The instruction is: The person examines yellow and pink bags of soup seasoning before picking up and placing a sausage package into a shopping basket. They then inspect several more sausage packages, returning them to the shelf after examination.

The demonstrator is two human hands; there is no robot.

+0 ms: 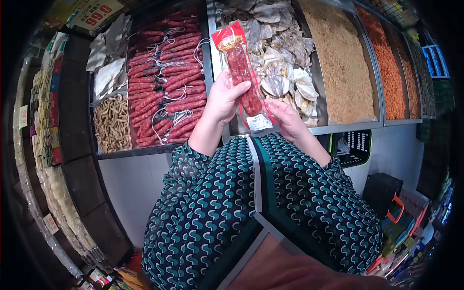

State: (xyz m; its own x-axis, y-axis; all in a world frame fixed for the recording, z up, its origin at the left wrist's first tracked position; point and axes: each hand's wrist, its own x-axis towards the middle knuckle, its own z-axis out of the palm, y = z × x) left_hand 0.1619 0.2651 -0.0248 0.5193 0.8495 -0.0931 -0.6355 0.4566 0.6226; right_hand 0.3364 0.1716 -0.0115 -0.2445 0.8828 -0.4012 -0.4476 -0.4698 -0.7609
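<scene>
A clear vacuum pack of red sausages [251, 102] with a red printed top and a white label at its lower end is held up in front of my chest. My left hand [227, 96] grips its left side, thumb lying across the front. At the lower right edge my right hand [286, 117] pinches the pack between thumb and fingers. Behind the pack, to the left, lie tied strings of loose red sausages [166, 92] in a tray. Flat dried fish [278, 72] fill the tray behind and to the right.
Small dried shrimp-like goods [340, 63] and orange dried goods [386, 67] fill bins to the right. Brownish dried pieces [112, 121] sit at the left. A price sign [96, 14] hangs upper left, above packed shelves. A black crate [355, 147] is under the counter.
</scene>
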